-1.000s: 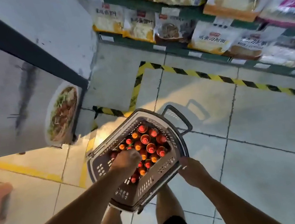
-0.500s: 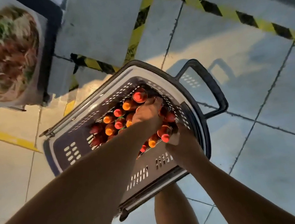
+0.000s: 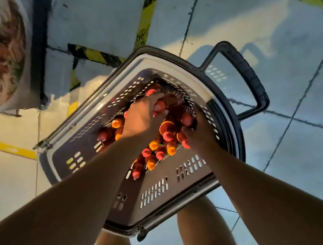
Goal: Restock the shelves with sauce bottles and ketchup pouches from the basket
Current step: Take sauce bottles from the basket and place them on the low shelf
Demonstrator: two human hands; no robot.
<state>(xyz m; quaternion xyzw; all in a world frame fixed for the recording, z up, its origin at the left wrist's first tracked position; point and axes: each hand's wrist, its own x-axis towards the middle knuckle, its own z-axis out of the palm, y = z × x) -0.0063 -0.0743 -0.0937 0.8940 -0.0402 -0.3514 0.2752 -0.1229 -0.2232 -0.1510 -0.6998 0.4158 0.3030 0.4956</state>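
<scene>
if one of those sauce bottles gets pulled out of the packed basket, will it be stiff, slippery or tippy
The sauce bottles look rigid, so one would probably hold its shape in the left hand. Their glossy caps suggest a somewhat slick surface. They are narrow and packed together in the basket, so pulling one out may make its neighbours lean or fall over.

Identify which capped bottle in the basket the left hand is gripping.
The red-capped bottle near the basket's far end; the left hand's fingers wrap it, unlike the loose bottles.
</scene>
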